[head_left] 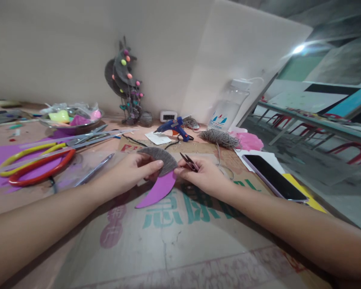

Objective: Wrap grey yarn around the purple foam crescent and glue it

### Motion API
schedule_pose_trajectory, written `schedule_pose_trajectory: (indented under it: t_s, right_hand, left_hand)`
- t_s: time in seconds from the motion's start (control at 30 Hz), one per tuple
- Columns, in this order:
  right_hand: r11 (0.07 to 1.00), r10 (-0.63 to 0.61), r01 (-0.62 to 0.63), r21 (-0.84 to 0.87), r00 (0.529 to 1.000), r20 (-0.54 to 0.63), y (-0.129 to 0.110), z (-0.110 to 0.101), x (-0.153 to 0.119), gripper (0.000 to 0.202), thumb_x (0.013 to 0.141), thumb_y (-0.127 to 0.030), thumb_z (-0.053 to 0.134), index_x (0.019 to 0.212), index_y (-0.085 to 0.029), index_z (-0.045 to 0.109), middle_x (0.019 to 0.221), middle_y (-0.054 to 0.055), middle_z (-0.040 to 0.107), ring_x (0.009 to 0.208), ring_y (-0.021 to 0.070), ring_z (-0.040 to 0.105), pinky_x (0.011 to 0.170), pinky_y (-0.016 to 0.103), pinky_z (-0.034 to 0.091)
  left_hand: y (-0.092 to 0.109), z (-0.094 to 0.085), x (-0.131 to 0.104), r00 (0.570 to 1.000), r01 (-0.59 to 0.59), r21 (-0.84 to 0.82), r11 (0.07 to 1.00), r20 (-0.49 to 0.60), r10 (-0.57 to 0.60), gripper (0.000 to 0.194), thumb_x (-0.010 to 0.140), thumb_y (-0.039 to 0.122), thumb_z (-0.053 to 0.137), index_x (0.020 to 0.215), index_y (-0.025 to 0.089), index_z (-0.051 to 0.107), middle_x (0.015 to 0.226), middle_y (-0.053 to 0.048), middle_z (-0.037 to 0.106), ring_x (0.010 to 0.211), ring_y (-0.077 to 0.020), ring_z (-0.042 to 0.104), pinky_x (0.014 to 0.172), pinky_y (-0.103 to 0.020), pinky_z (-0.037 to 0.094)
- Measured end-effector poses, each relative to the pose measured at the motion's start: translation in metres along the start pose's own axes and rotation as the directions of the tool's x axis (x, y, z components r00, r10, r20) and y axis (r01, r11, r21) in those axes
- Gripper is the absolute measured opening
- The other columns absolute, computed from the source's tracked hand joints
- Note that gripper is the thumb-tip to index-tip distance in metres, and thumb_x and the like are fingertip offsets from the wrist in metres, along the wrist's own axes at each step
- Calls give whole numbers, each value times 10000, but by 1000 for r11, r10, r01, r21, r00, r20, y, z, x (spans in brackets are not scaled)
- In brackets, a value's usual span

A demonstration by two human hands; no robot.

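Above the cardboard, my left hand [140, 170] grips a crescent-shaped piece [162, 185] between thumb and fingers. Grey yarn covers its upper part, while the lower tip is bare purple. My right hand [200, 172] is closed around small scissors [189, 161], whose narrow blades point up and left. Thumb and fingertip of that hand also meet the right edge of the crescent where the grey ends; whether they pinch the yarn there is too small to tell. A strand of yarn [219, 154] runs behind the right hand from a grey yarn bundle [219, 138].
Large scissors [42, 170] with red and yellow handles and a pen [94, 169] lie left. A blue glue gun [177, 127] sits behind. A phone [275, 176] lies right, near a water bottle [228, 106]. A decorated grey moon ornament [124, 80] leans on the wall.
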State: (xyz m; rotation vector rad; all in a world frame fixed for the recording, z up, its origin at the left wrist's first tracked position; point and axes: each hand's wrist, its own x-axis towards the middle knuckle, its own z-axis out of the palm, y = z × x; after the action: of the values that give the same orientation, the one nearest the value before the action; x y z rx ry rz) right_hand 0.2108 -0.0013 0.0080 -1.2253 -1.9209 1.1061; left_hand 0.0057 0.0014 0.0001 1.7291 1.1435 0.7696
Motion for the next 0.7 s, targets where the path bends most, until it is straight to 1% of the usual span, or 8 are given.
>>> schedule_pose_trajectory:
  t_s: [0.1, 0.17, 0.27, 0.37, 0.47, 0.57, 0.63, 0.7]
  right_hand:
    - [1000, 1, -2, 15, 1000, 22, 5, 0, 2, 130, 775, -294, 590, 751, -167, 593, 650, -30, 547, 598, 97, 494, 563, 219, 386]
    - [999, -30, 29, 29, 999, 18, 7, 0, 2, 130, 796, -295, 575, 762, -170, 585, 663, -30, 543, 616, 97, 496, 580, 218, 390]
    - [994, -102, 103, 40, 995, -14, 7, -3, 2, 171, 831, -339, 554, 802, -171, 570, 677, -34, 520, 606, 90, 475, 560, 210, 372]
    - [985, -166, 167, 33, 986, -31, 6, -5, 0, 235, 870, -392, 500, 889, -170, 574, 685, -35, 496, 582, 84, 442, 533, 210, 345]
    - [984, -169, 171, 50, 985, -37, 5, -5, 1, 235, 871, -380, 496, 946, -172, 573, 687, -39, 492, 558, 80, 414, 516, 209, 329]
    - [990, -136, 137, 38, 990, -47, 6, -4, 3, 168, 841, -330, 532, 863, -169, 580, 684, -35, 510, 567, 83, 427, 533, 212, 339]
    - [993, -122, 122, -4, 991, -58, 7, -3, 4, 171, 836, -319, 527, 779, -167, 580, 677, -26, 529, 592, 93, 456, 558, 219, 357]
    - [994, -108, 106, -32, 993, -53, 6, -2, 4, 193, 836, -319, 516, 742, -166, 586, 683, -15, 557, 623, 106, 492, 582, 227, 378]
  left_hand:
    - [4, 0, -1, 998, 54, 11, 998, -25, -54, 324, 808, 427, 527, 642, 156, 590, 607, 5, 582, 563, -117, 515, 528, -217, 391]
    - [6, 0, -1, 996, 81, 27, 996, -34, -80, 332, 808, 437, 522, 646, 156, 586, 606, 1, 584, 555, -119, 516, 513, -220, 381]
    - [6, 0, -1, 998, 64, 64, 996, -26, -63, 358, 817, 462, 508, 643, 155, 569, 622, -8, 590, 566, -123, 518, 524, -228, 377]
    - [5, -1, -1, 998, 49, 66, 997, -35, -46, 367, 829, 458, 499, 630, 155, 557, 598, 1, 568, 546, -112, 495, 521, -225, 369]
    - [5, 0, -1, 998, 41, 42, 998, -44, -39, 354, 832, 435, 505, 622, 155, 556, 569, 13, 542, 520, -102, 472, 497, -217, 354]
    - [6, 1, -1, 998, 39, 29, 999, -56, -37, 346, 822, 424, 518, 605, 156, 548, 548, 20, 528, 501, -98, 463, 481, -212, 346]
    - [7, 1, -1, 997, 43, 24, 999, -58, -42, 340, 814, 415, 526, 592, 158, 545, 527, 26, 516, 478, -94, 450, 468, -210, 340]
    - [9, 2, -1, 997, 40, 25, 999, -60, -39, 335, 805, 401, 533, 572, 160, 544, 507, 30, 505, 463, -93, 441, 459, -210, 335]
